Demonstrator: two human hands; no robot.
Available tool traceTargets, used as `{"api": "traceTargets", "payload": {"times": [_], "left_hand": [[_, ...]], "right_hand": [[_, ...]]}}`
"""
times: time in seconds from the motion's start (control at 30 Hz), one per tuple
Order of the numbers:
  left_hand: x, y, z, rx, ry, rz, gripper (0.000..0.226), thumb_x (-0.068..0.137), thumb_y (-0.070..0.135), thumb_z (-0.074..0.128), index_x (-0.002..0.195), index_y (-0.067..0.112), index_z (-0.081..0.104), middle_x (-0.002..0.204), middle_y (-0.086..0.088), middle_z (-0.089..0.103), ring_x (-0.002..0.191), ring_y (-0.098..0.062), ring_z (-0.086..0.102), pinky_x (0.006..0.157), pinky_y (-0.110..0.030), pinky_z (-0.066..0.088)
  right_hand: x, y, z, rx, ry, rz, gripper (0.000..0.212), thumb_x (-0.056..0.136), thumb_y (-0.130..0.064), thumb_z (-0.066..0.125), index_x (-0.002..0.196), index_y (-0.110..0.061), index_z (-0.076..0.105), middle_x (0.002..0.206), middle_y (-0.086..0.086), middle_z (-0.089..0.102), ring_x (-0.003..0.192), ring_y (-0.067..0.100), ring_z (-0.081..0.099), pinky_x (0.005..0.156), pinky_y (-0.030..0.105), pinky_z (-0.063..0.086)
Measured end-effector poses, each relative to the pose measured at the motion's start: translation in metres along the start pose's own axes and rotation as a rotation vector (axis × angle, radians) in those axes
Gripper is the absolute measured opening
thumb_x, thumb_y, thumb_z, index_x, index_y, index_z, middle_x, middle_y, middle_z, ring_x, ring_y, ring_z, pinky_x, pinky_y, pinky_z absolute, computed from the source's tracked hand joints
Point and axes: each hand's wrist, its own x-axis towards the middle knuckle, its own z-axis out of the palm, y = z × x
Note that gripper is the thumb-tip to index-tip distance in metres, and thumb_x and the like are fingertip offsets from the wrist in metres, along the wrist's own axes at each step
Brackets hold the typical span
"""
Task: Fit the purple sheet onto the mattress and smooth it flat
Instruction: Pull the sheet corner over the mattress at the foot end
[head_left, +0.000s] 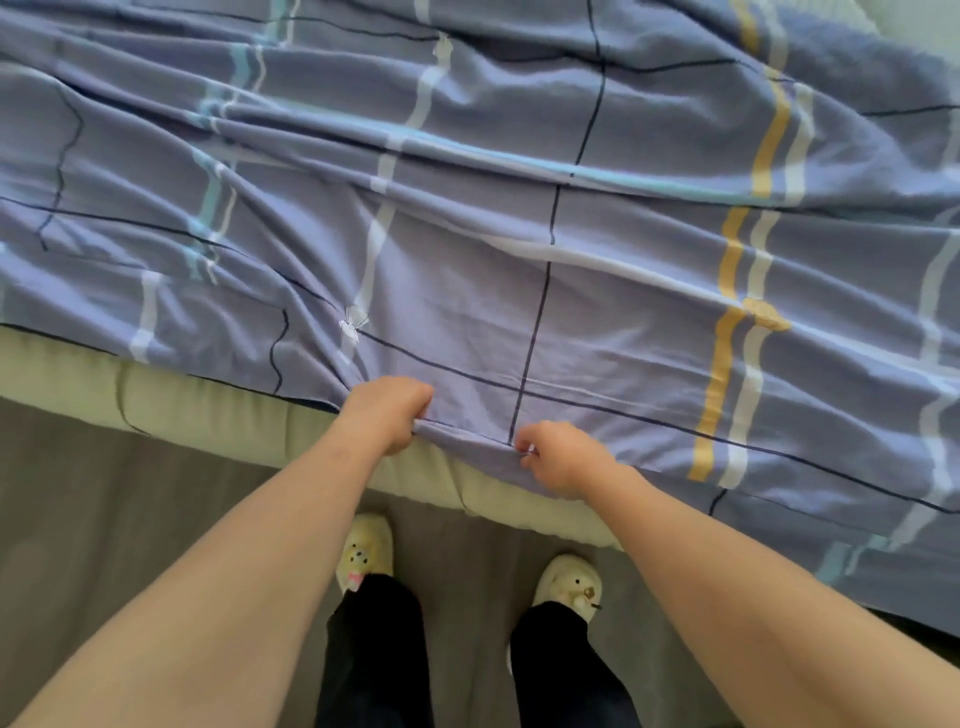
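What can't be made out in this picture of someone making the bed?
Head view only:
Fingertips of the left hand and right hand: curled into the purple sheet, hidden by knuckles and cloth.
Purple sheet's corners and far edge: cut off by the frame, so fit is unknown.
Mattress: covered by the sheet except its pale near edge.
Slippers: heels hidden by the trouser legs.

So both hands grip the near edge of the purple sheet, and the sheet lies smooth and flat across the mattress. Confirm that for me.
Not quite. The head view shows the purple sheet creased in long folds across the mattress, not smooth and flat. The rest holds: the left hand and the right hand both grip its near edge.
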Motion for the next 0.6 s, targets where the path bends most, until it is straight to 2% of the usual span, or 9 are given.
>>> {"api": "traceTargets", "payload": {"times": [0.13, 0.2, 0.23, 0.3, 0.37, 0.43, 0.5, 0.57, 0.6], "left_hand": [[0.002, -0.051, -0.005, 0.182, 0.143, -0.059, 0.025, 0.086, 0.004, 0.051, 0.108, 0.015, 0.055, 0.114, -0.007, 0.050, 0.111, -0.029, 0.048, 0.082, -0.037, 0.039], [0.005, -0.080, -0.013, 0.185, 0.229, -0.082, 0.027, 0.085, 0.008, 0.054, 0.111, 0.015, 0.056, 0.116, -0.008, 0.050, 0.111, -0.030, 0.048, 0.089, -0.041, 0.041], [0.005, -0.090, -0.018, 0.124, 0.239, -0.101, 0.027, 0.087, 0.011, 0.052, 0.113, 0.016, 0.055, 0.118, -0.009, 0.052, 0.111, -0.031, 0.050, 0.094, -0.043, 0.041], [0.002, -0.106, -0.029, -0.150, 0.176, -0.118, 0.023, 0.091, 0.017, 0.042, 0.112, 0.016, 0.052, 0.117, -0.012, 0.059, 0.109, -0.033, 0.054, 0.095, -0.043, 0.043], [0.002, -0.113, -0.035, -0.324, 0.061, -0.084, 0.016, 0.094, 0.028, 0.037, 0.096, 0.018, 0.050, 0.110, -0.011, 0.062, 0.099, -0.032, 0.056, 0.086, -0.041, 0.046], [0.003, -0.123, -0.042, -0.363, 0.025, -0.012, 0.021, 0.092, 0.033, 0.038, 0.084, 0.017, 0.050, 0.098, -0.008, 0.063, 0.089, -0.028, 0.054, 0.079, -0.038, 0.045], [0.002, -0.129, -0.047, -0.444, 0.016, 0.065, 0.023, 0.089, 0.032, 0.043, 0.079, 0.014, 0.053, 0.083, -0.005, 0.060, 0.084, -0.028, 0.054, 0.072, -0.036, 0.043], [-0.004, -0.139, -0.052, -0.494, 0.001, 0.129, 0.026, 0.087, 0.038, 0.050, 0.075, 0.015, 0.053, 0.074, -0.001, 0.057, 0.077, -0.025, 0.053, 0.067, -0.035, 0.042], [-0.009, -0.139, -0.054, -0.507, -0.030, 0.143, 0.029, 0.083, 0.045, 0.056, 0.074, 0.018, 0.053, 0.072, 0.003, 0.056, 0.074, -0.022, 0.051, 0.066, -0.034, 0.041]], "right_hand": [[-0.002, -0.014, -0.002, -0.086, -0.134, 0.144, 0.011, 0.093, -0.016, 0.049, 0.097, -0.017, 0.059, 0.104, 0.009, 0.059, 0.093, 0.029, 0.054, 0.081, 0.036, 0.045], [-0.001, -0.030, -0.008, -0.122, -0.183, 0.233, 0.004, 0.090, -0.016, 0.051, 0.086, -0.016, 0.051, 0.090, 0.007, 0.052, 0.087, 0.028, 0.049, 0.078, 0.034, 0.042], [-0.001, -0.040, -0.011, -0.136, -0.185, 0.257, 0.004, 0.088, -0.020, 0.052, 0.087, -0.016, 0.051, 0.090, 0.007, 0.052, 0.089, 0.028, 0.050, 0.079, 0.035, 0.043], [0.003, -0.068, -0.016, -0.067, -0.092, 0.252, 0.032, 0.083, -0.036, 0.060, 0.110, -0.021, 0.051, 0.110, 0.005, 0.053, 0.104, 0.028, 0.053, 0.085, 0.039, 0.044], [0.008, -0.105, -0.023, 0.164, 0.079, 0.162, 0.066, 0.077, -0.046, 0.068, 0.133, -0.027, 0.041, 0.131, 0.002, 0.046, 0.121, 0.026, 0.047, 0.096, 0.042, 0.042], [0.018, -0.149, -0.033, 0.263, 0.249, 0.057, 0.072, 0.074, -0.042, 0.072, 0.138, -0.028, 0.039, 0.136, -0.001, 0.046, 0.125, 0.024, 0.046, 0.100, 0.041, 0.040], [0.027, -0.181, -0.039, 0.222, 0.336, -0.015, 0.045, 0.080, -0.031, 0.067, 0.121, -0.022, 0.051, 0.125, 0.002, 0.056, 0.114, 0.026, 0.053, 0.086, 0.037, 0.044], [0.032, -0.204, -0.045, 0.189, 0.303, 0.014, 0.005, 0.088, -0.018, 0.052, 0.084, -0.019, 0.049, 0.104, 0.007, 0.061, 0.094, 0.031, 0.055, 0.069, 0.033, 0.037], [0.032, -0.206, -0.044, 0.168, 0.252, 0.030, 0.020, 0.091, -0.014, 0.046, 0.073, -0.021, 0.041, 0.096, 0.007, 0.058, 0.086, 0.030, 0.051, 0.067, 0.033, 0.034]]}}
